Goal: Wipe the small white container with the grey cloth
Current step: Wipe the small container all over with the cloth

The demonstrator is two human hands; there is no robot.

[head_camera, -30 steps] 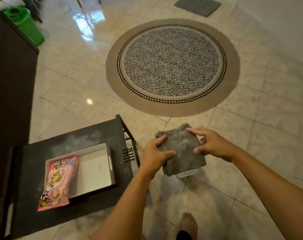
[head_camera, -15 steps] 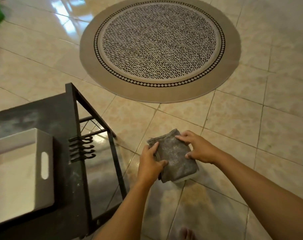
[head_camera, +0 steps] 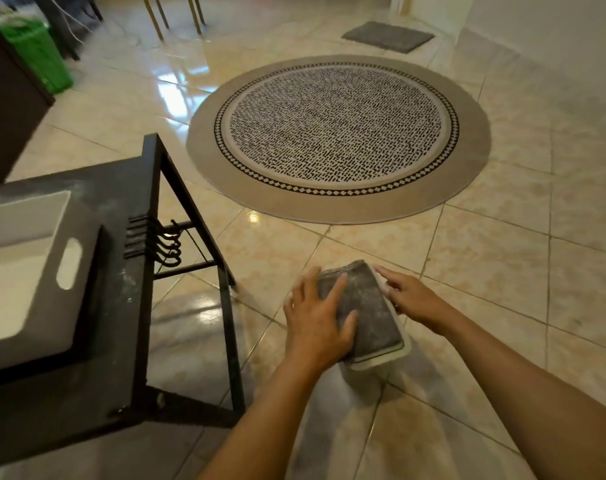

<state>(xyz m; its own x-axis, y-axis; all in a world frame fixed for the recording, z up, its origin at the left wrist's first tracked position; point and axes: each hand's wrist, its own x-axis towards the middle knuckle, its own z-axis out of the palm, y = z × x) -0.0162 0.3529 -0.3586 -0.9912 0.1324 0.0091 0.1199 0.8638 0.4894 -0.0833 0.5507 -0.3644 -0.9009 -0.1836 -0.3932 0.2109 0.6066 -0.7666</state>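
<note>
The small white container (head_camera: 381, 360) is held in the air above the tiled floor, low in the middle of the view; only its near rim and right edge show. The folded grey cloth (head_camera: 367, 306), dusted with white, covers most of it. My left hand (head_camera: 317, 323) presses flat on the cloth's left part, fingers spread over it. My right hand (head_camera: 410, 296) grips the container's right edge, fingers against its far corner.
A black metal table (head_camera: 121, 306) with side hooks stands at the left, carrying a large white tray (head_camera: 52, 296) with a cut-out handle. Beyond lies a round patterned rug (head_camera: 339, 136). A grey mat (head_camera: 388, 36) and a green basket (head_camera: 38, 53) are far off.
The head view tilted back up. My left hand slid from the cloth's edge onto its top, and more of the container's white rim shows below the cloth.
</note>
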